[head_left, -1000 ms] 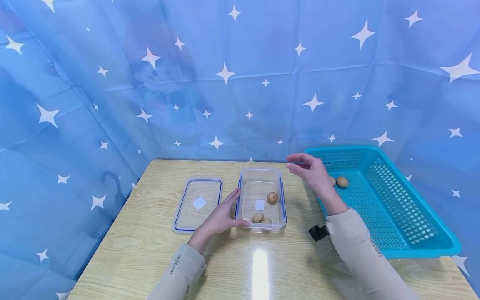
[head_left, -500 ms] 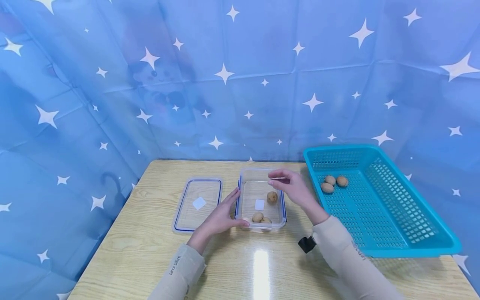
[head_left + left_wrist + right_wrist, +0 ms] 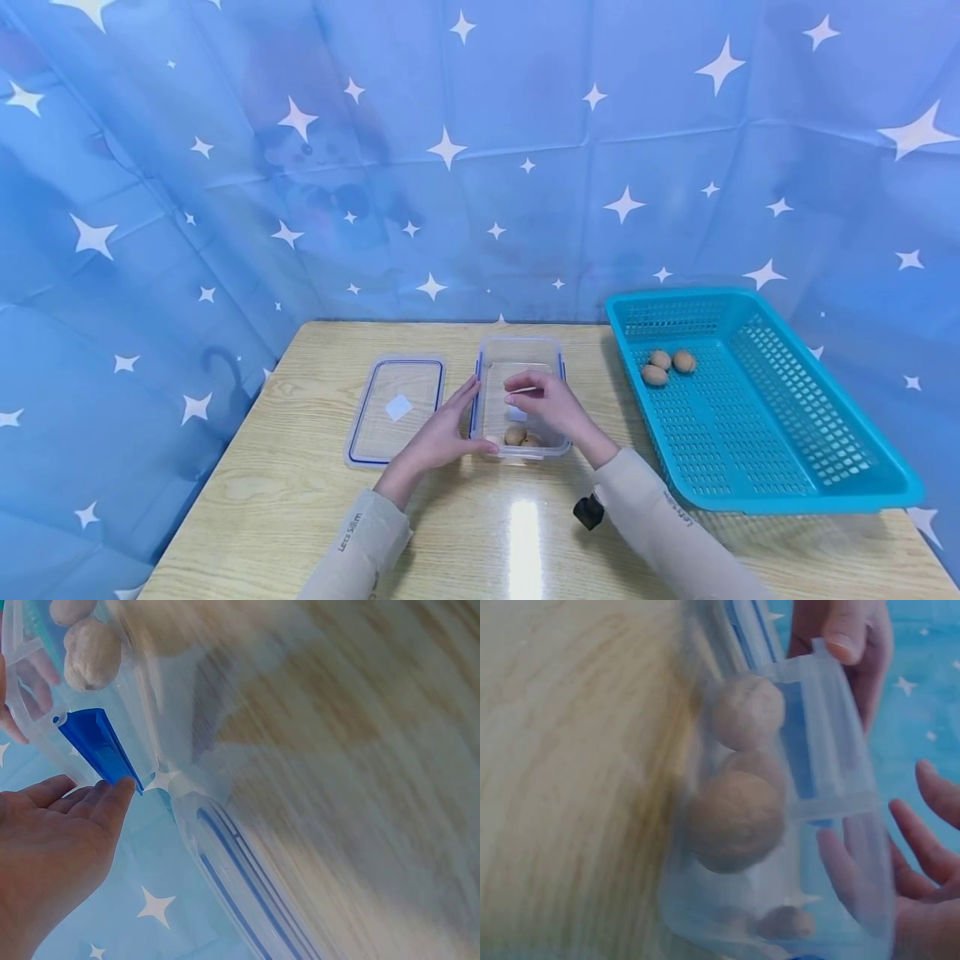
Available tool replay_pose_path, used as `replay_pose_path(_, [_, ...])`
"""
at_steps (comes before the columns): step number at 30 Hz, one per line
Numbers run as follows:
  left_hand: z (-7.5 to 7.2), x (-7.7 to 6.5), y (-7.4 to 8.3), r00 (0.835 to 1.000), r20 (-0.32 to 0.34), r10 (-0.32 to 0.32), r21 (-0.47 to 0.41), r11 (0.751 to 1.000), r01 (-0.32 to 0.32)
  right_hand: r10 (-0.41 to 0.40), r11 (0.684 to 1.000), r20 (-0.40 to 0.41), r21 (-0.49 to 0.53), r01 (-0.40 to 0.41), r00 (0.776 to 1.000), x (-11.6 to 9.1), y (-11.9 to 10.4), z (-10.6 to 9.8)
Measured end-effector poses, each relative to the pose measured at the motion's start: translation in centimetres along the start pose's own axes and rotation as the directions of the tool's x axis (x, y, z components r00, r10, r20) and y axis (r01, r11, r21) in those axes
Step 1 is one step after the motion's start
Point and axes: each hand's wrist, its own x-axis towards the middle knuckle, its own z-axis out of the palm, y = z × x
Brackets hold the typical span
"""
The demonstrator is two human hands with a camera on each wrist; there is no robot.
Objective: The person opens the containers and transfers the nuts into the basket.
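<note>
A clear plastic food box (image 3: 497, 347) with blue side clips stands in the middle of the table, several walnuts (image 3: 515, 435) near its front end. My left hand (image 3: 441, 429) rests against the box's left side, thumb at the front corner. In the left wrist view its nearly straight fingers touch a blue clip (image 3: 103, 746). My right hand (image 3: 551, 404) reaches over the box, thumb and fingers apart with no walnut visible between them. Seen from the right wrist, walnuts (image 3: 739, 817) show through the cloudy box wall beside the spread fingers (image 3: 919, 844).
Left of the box lies its clear lid (image 3: 408, 379) with a blue seal. A turquoise basket (image 3: 765, 450) stands at the right with 3 walnuts (image 3: 655, 375) in its far left corner. Behind the table hangs a blue star-patterned cloth (image 3: 525, 208).
My right hand has moved left from beside the basket to over the box, uncovering the basket's walnuts and covering the box's right-hand walnut. The left hand has stayed in place.
</note>
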Motion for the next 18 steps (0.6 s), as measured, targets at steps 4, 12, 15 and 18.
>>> replay_pose_path(4, [0.0, 0.0, 0.0, 1.0, -0.005, -0.004, 0.001, 1.0, 0.004, -0.03, 0.999, 0.044, 0.026, 0.029, 0.999, 0.0, 0.2, 0.5])
replay_pose_path(12, [0.1, 0.0, -0.2, 1.0, -0.007, 0.004, 0.014, 1.0, -0.003, -0.011, 0.997, 0.22, 0.073, -0.005, 0.975, 0.7, 1.5, 1.4])
replay_pose_path(15, [0.1, 0.0, -0.1, 1.0, -0.001, -0.004, 0.015, 1.0, 0.004, -0.008, 0.997, 0.29, 0.077, -0.015, 0.957, 1.0, 1.6, 1.6])
replay_pose_path(18, [-0.1, -0.1, 0.0, 1.0, 0.001, -0.007, 0.003, 1.0, 0.007, 0.003, 0.998, 0.361, 0.056, -0.025, 0.932, 1.1, 1.6, 1.7])
